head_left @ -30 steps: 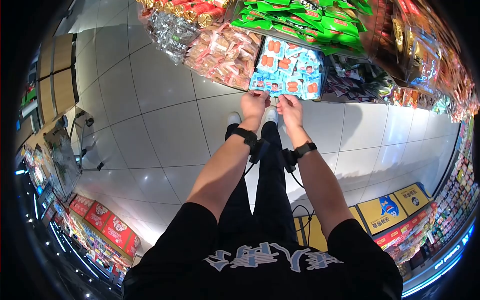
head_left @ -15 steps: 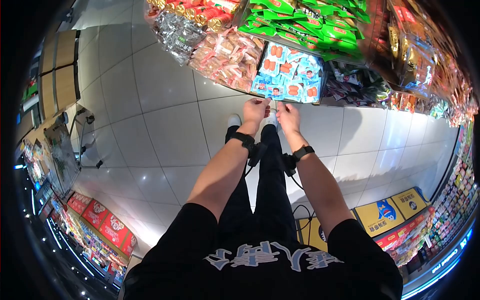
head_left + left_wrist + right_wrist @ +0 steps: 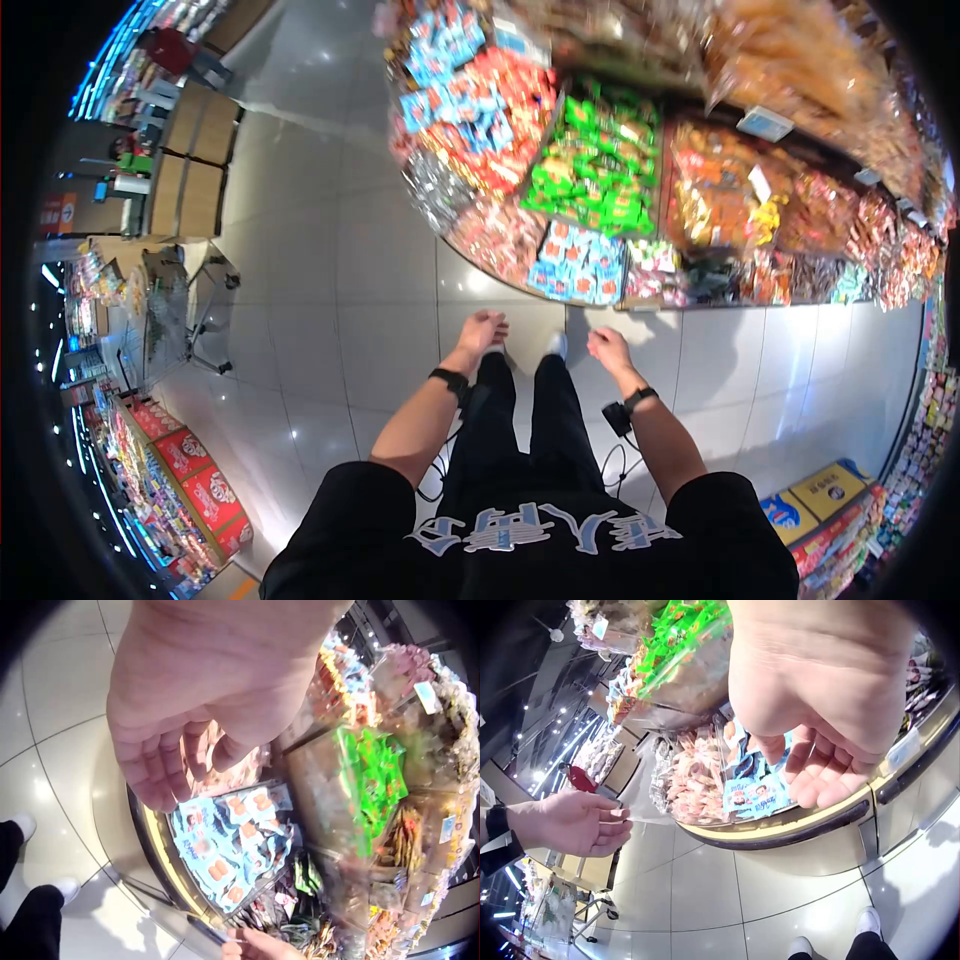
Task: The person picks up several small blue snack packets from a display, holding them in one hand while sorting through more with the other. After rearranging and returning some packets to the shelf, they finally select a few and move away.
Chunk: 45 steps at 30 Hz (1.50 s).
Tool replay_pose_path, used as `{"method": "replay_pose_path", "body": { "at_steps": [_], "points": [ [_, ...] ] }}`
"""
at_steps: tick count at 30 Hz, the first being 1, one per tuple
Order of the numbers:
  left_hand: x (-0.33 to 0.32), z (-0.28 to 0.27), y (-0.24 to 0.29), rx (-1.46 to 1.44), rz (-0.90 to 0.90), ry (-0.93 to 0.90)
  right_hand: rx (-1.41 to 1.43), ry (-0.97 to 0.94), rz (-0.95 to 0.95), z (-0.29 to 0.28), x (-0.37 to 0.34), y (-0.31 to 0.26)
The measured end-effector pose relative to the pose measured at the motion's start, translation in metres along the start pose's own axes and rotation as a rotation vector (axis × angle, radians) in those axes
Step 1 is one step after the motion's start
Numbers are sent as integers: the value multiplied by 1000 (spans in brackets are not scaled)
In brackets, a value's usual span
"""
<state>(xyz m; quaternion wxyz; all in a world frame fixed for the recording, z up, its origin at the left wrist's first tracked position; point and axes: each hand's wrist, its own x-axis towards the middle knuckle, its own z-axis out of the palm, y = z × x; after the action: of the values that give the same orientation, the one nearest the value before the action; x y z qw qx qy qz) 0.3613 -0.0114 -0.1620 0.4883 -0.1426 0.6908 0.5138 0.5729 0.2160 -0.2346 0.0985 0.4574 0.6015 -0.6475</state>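
Low in front of the display, my left hand (image 3: pixel 482 332) hangs with its fingers loosely bent. In the left wrist view its fingertips overlap the edge of a bin of pink-and-beige packets (image 3: pixel 214 769). A clear, film-like patch shows by those fingertips in the right wrist view; I cannot tell whether they hold it. My right hand (image 3: pixel 608 347) is a little apart to the right, fingers relaxed, palm visible (image 3: pixel 821 742) and nothing seen in it. Closest to both hands are blue snack packets (image 3: pixel 580 265) with reddish oval pictures, in a bin at the display's front edge.
Green packets (image 3: pixel 600 160) fill a bin behind the blue ones. Orange and brown packets (image 3: pixel 710 180) lie further right. A dark-edged rim (image 3: pixel 780 836) curves along the display front. Cardboard boxes (image 3: pixel 195 160) and a wheeled frame (image 3: pixel 210 315) stand left; tiled floor (image 3: pixel 390 360) lies below.
The hands have drawn back from the blue packets and moved apart, left to the left and right to the right. The display now sits lower and farther off in view.
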Motion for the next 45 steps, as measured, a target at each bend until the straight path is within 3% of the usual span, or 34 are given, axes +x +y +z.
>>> {"method": "replay_pose_path", "body": {
  "at_steps": [7,10,12,13,14,15,16,17,18,19,23,26,32,36,37,39,44,45],
  "points": [
    [-76,-53,55,5,114,62,0,62,-38,-35,-43,-56],
    [-74,-66,85,11,187,65,-67,-54,-156,-37,-30,-87],
    [-76,-68,115,25,255,69,-190,12,-235,-30,-31,-127],
    [-79,-68,132,28,293,66,-305,-54,-315,-31,-12,-135],
    [-81,-68,148,31,329,61,-234,-50,-423,-25,15,-137],
    [-80,-68,163,23,358,59,-160,-46,-322,-11,-32,-195],
    [-76,-70,176,16,386,55,-309,-59,-476,-5,-17,-213],
    [-61,-76,186,-3,405,28,23,-84,-513,13,-12,-227],
    [-45,-83,195,-20,424,0,-119,-64,-534,22,-19,-260],
    [-41,-87,207,-8,440,-21,-300,83,-669,34,-13,-282],
    [-16,-107,255,49,440,44,-429,324,-999,93,4,-373],
    [34,-130,290,77,411,32,-659,482,-1064,138,35,-429],
    [101,-156,359,288,423,0,-1015,610,-793,209,66,-490],
    [117,-150,382,564,575,84,-1092,695,-820,217,92,-480],
    [115,-150,386,607,530,82,-1104,665,-754,219,87,-484],
    [111,-146,396,680,454,87,-1164,707,-815,214,89,-478],
    [96,-144,406,713,484,138,-1217,695,-795,206,99,-476],
    [91,-142,408,700,493,138,-1234,746,-870,205,99,-476]
  ]
}}
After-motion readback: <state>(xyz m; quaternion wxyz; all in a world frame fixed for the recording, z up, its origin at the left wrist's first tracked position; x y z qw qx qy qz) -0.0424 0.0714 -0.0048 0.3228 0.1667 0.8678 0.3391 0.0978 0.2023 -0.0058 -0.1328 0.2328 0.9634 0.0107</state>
